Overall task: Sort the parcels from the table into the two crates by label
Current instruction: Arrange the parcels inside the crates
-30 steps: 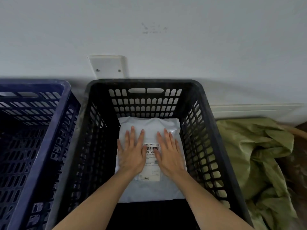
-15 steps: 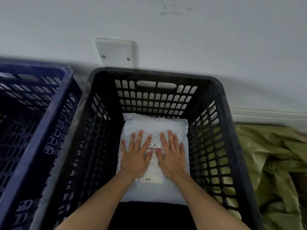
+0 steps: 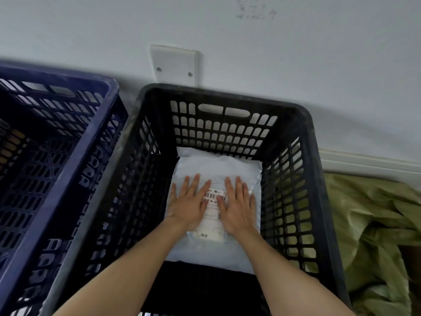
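1. Parcel point(image 3: 216, 169): I am seeing a soft, white, pillow-shaped plastic mailer lying flat under both hands, inside the slotted black crate point(image 3: 305, 124).
2. Left hand point(image 3: 188, 205), right hand point(image 3: 238, 207): both are pressing down with fingers straight and spread, gripping nothing and flanking the paper barcode label point(image 3: 210, 226).
3. Blue crate point(image 3: 68, 137): lattice plastic, standing left of the left hand.
4. Green sack point(image 3: 376, 224): crumpled, lying right of the right hand.

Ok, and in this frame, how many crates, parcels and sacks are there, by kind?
Slatted plastic crates: 2 (dark blue crate, black crate)
White plastic parcel with barcode label: 1
Crumpled green woven sack: 1
Total: 4
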Available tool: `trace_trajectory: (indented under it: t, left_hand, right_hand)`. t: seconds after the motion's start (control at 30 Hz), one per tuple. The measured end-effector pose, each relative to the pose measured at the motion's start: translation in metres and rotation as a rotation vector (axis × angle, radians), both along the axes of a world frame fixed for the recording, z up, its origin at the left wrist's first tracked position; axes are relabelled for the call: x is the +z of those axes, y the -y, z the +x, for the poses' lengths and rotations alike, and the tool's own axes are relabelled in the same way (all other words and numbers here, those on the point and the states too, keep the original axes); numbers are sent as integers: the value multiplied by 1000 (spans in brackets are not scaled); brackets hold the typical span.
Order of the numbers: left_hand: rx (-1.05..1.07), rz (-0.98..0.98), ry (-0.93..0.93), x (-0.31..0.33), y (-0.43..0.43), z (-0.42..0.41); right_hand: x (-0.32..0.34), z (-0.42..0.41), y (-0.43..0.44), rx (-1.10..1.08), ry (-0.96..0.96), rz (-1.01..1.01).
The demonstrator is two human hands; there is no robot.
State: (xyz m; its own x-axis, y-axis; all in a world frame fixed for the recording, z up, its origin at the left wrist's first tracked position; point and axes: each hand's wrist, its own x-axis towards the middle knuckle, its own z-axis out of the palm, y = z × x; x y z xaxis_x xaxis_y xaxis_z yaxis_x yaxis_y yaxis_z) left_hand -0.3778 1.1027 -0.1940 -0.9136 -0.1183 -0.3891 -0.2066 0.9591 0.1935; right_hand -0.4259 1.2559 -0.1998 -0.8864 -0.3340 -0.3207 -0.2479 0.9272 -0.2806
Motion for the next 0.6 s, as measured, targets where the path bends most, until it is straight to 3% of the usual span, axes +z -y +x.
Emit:
trace_trajectory:
  t: [0.23, 0.43, 0.6]
  left_hand:
    - [10, 42, 61, 63, 19, 6]
    - [-9, -20, -173, 126, 39, 17]
    - [1, 60, -334, 189, 56, 42]
  right_hand:
    - [42, 6, 11, -166, 66, -185]
    - [98, 18, 25, -149, -31, -374]
    - [151, 42, 49, -110, -148, -401]
